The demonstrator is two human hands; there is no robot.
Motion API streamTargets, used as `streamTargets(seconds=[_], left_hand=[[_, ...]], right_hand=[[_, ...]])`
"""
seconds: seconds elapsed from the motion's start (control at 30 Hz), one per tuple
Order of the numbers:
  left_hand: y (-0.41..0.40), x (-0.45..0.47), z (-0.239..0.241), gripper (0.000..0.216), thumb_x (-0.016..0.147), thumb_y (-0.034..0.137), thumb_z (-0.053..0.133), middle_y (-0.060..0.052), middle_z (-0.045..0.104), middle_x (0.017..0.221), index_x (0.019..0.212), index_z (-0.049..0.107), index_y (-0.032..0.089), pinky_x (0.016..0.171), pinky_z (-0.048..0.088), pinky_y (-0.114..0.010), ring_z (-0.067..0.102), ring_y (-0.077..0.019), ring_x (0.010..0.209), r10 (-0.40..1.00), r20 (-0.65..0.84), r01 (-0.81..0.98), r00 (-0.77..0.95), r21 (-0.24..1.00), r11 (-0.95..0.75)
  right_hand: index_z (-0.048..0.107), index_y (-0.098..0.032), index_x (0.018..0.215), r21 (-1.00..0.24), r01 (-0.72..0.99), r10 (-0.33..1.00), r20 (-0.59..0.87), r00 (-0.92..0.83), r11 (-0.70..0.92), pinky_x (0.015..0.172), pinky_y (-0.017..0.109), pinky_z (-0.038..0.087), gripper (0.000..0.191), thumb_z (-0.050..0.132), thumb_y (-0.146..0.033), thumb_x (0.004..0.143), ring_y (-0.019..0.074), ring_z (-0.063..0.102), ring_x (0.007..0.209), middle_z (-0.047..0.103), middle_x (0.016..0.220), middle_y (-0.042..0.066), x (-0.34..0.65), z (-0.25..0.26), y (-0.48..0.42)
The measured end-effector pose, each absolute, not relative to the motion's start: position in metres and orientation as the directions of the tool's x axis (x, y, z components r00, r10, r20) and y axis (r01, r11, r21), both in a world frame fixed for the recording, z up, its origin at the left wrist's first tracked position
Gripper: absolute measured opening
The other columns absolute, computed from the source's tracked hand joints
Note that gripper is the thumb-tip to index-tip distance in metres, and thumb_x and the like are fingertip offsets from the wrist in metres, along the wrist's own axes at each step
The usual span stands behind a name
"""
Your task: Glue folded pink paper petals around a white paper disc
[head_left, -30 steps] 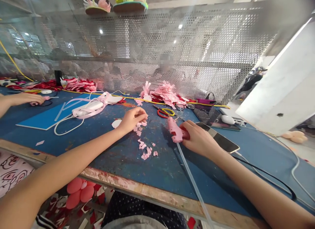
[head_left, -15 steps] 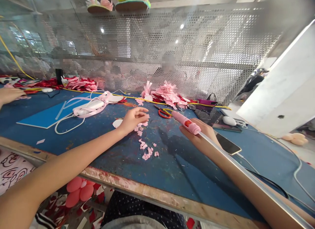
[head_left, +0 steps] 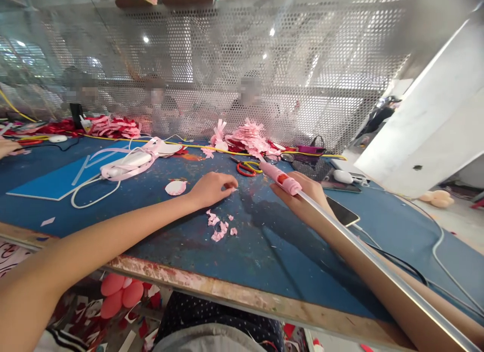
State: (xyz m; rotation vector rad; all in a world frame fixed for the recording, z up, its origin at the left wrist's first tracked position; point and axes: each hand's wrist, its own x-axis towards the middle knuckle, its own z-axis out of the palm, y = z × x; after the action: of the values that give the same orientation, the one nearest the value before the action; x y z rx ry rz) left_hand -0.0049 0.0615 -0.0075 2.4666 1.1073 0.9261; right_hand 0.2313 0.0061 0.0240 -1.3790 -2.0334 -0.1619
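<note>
My left hand (head_left: 215,188) is low over the blue table, its thumb and fingers curled toward each other. A pale bit shows at the fingertips, too small to name. Left of it lies a round white disc (head_left: 176,187) with a pinkish edge. Small pink scraps (head_left: 219,227) are scattered in front of the hand. My right hand (head_left: 304,194) is closed around a long silver rod (head_left: 350,234), which runs back along my forearm. A pink strip is rolled around the rod's far end (head_left: 278,177), with a red patch on it. The right fingers are partly hidden.
Red-handled scissors (head_left: 245,169) lie beyond my hands. Pink fringed pieces (head_left: 249,137) are heaped by the perforated screen (head_left: 212,64). A phone (head_left: 342,211) lies beside my right forearm. A power strip (head_left: 128,164) rests on a blue board (head_left: 49,186). Another person's hand (head_left: 5,148) is at far left.
My left hand has moved slightly right, away from the disc, and the pink scraps directly below it no longer show. The right hand keeps its hold on the rod. The whole view has shifted.
</note>
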Motion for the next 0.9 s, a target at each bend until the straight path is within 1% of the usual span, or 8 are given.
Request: streamTargets(seconds=[0.07,0.17,0.33,0.43,0.53,0.67,0.9], left_hand=[[0.063,0.005,-0.008,0.016,0.077,0.018,0.057,-0.001,0.073,0.082,0.091,0.065,0.021,0.073,0.048,-0.029,0.067,-0.0192,0.078,0.722,0.434,0.602,0.539,0.401,-0.690],[0.064,0.015,-0.010,0.022,0.078,0.016,0.055,0.000,0.073,0.081,0.099,0.059,0.022,0.070,0.047,-0.029,0.067,-0.0210,0.077,0.707,0.414,0.634,0.573,0.322,-0.703],[0.060,0.021,-0.015,0.031,0.080,0.015,0.051,0.003,0.074,0.087,0.109,0.048,0.024,0.066,0.045,-0.028,0.067,-0.0219,0.082,0.672,0.367,0.622,0.643,0.262,-0.738],[0.059,0.023,-0.014,0.035,0.081,0.013,0.049,0.003,0.074,0.088,0.114,0.042,0.023,0.065,0.045,-0.027,0.067,-0.0210,0.081,0.653,0.354,0.615,0.669,0.229,-0.754],[0.059,0.023,-0.012,0.037,0.080,0.011,0.049,0.001,0.074,0.088,0.114,0.038,0.022,0.068,0.045,-0.027,0.067,-0.0208,0.083,0.618,0.348,0.596,0.705,0.181,-0.782],[0.061,0.022,-0.012,0.036,0.081,0.009,0.049,-0.001,0.073,0.087,0.112,0.037,0.020,0.072,0.046,-0.029,0.066,-0.0204,0.083,0.555,0.347,0.557,0.756,0.105,-0.824],[0.061,0.021,-0.013,0.031,0.082,0.008,0.047,-0.002,0.071,0.084,0.109,0.038,0.018,0.071,0.046,-0.028,0.065,-0.0197,0.080,0.483,0.353,0.514,0.801,0.008,-0.858]], right_hand=[[0.040,-0.022,0.064,-0.265,0.863,0.781,0.589,-0.207,0.429,0.057,0.026,0.035,0.027,0.052,-0.038,0.082,0.0152,0.049,0.060,0.052,0.066,0.002,0.235,0.026,0.006],[0.039,-0.022,0.064,-0.279,0.864,0.783,0.593,-0.187,0.419,0.058,0.026,0.035,0.027,0.053,-0.036,0.082,0.0147,0.048,0.060,0.053,0.067,0.002,0.239,0.028,0.007],[0.036,-0.022,0.063,-0.294,0.868,0.787,0.595,-0.163,0.401,0.059,0.026,0.032,0.029,0.053,-0.035,0.082,0.0139,0.047,0.062,0.053,0.068,0.002,0.241,0.030,0.008],[0.037,-0.022,0.063,-0.296,0.869,0.789,0.593,-0.158,0.397,0.058,0.025,0.032,0.028,0.054,-0.034,0.082,0.0134,0.046,0.062,0.053,0.068,0.002,0.241,0.029,0.008],[0.039,-0.022,0.064,-0.296,0.867,0.790,0.591,-0.163,0.400,0.057,0.025,0.031,0.025,0.053,-0.034,0.082,0.0131,0.045,0.062,0.053,0.068,0.002,0.240,0.029,0.008],[0.037,-0.022,0.062,-0.301,0.862,0.782,0.602,-0.160,0.407,0.057,0.025,0.030,0.029,0.053,-0.037,0.080,0.0127,0.044,0.060,0.051,0.065,0.000,0.241,0.027,0.010],[0.039,-0.021,0.062,-0.302,0.856,0.771,0.617,-0.160,0.420,0.056,0.025,0.030,0.027,0.054,-0.039,0.077,0.0132,0.043,0.058,0.049,0.063,0.000,0.242,0.024,0.014]])
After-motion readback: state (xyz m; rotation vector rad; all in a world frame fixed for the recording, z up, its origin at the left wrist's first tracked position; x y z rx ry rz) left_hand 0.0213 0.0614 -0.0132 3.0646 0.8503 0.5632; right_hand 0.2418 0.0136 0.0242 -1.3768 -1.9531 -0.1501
